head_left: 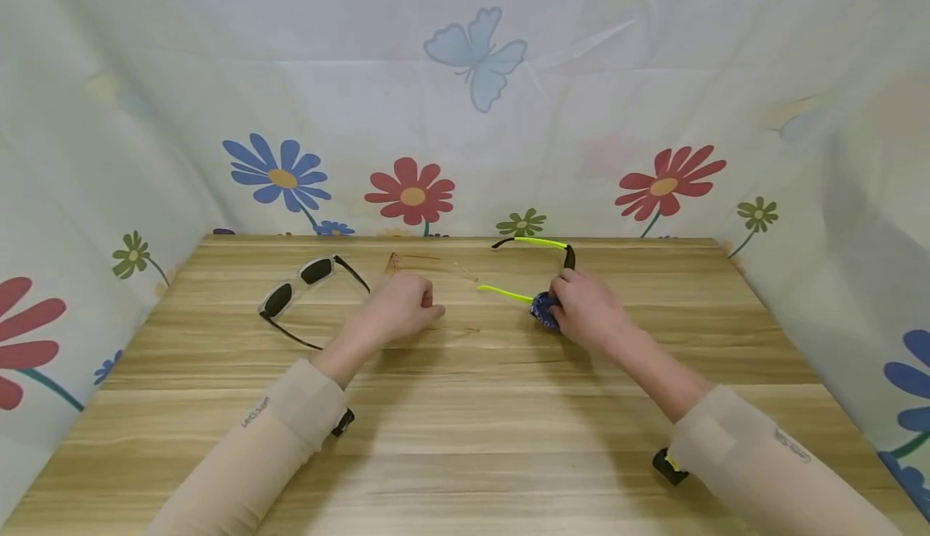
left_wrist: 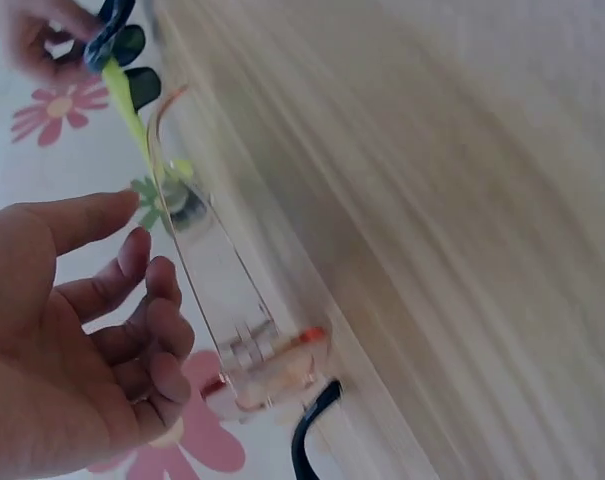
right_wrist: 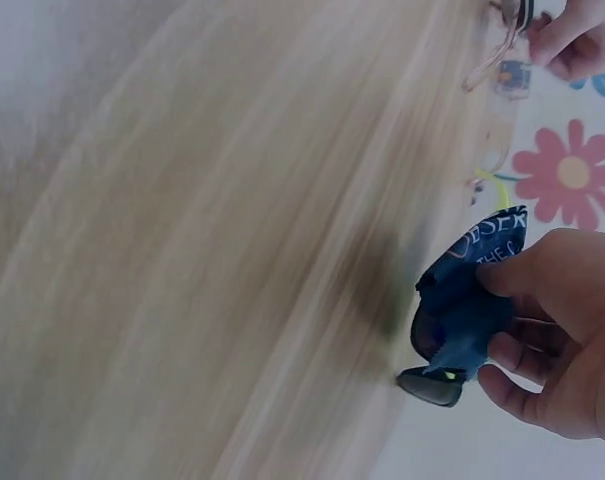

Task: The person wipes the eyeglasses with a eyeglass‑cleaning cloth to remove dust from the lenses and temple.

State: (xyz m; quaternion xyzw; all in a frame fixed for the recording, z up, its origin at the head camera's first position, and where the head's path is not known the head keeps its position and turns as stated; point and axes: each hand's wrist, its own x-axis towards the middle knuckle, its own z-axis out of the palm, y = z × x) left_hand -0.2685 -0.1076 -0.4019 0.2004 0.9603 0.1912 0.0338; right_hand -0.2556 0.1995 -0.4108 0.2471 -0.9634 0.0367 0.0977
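My right hand (head_left: 590,310) pinches a dark blue cloth (right_wrist: 469,310) between thumb and fingers, pressing it round the front of the sunglasses with yellow-green arms (head_left: 570,257). White lettering runs across the cloth, and dark lens shows past its edge in the right wrist view. Those sunglasses are at the far right part of the wooden table (head_left: 494,439), both arms unfolded and pointing toward my left side; I cannot tell whether they rest on the wood or are slightly raised.

My left hand (head_left: 403,306) holds nothing. Its fingers bend loosely, with a modest gap to the thumb, just beside the clear glasses (left_wrist: 282,375); I cannot tell whether a fingertip brushes them. From above, my hand hides part of their front, and their thin brownish arms reach toward the yellow-green ones.

Further left, near my left hand, lie the pale-framed sunglasses (head_left: 282,295), lenses dark, black arms spread open. Behind the table hangs a white curtain (head_left: 552,132) printed with a blue butterfly (head_left: 479,56) and flowers, one of them a red flower (head_left: 412,195).
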